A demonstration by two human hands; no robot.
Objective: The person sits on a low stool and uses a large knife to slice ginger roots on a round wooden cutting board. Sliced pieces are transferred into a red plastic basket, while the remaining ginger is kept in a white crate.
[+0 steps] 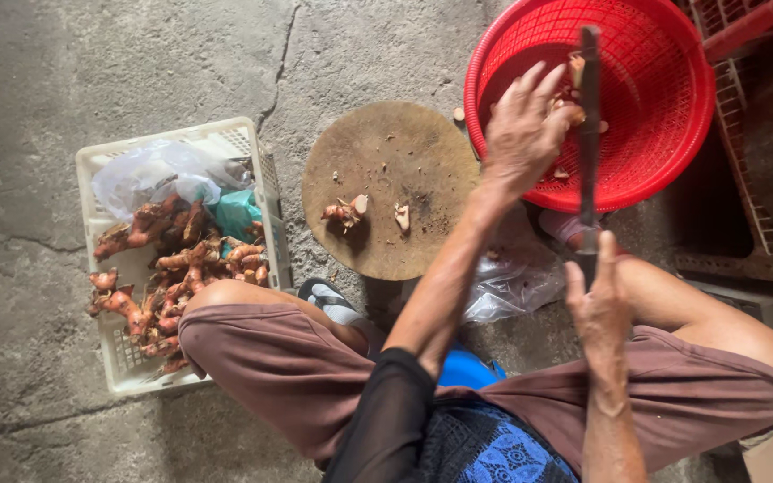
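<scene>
- We had our left hand point(521, 134) spread loose over the red basket point(673, 134), ginger pieces point(570, 103) right at the fingertips.
- Right hand point(601, 304) gripped the long knife point(590, 125) handle tight, blade up.
- Best bet, we figured: release low, clear of the blade.

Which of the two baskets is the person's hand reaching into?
The round red basket. The left hand is over it, dropping root pieces in. The other, a white square crate, holds the pile of roots.
</scene>
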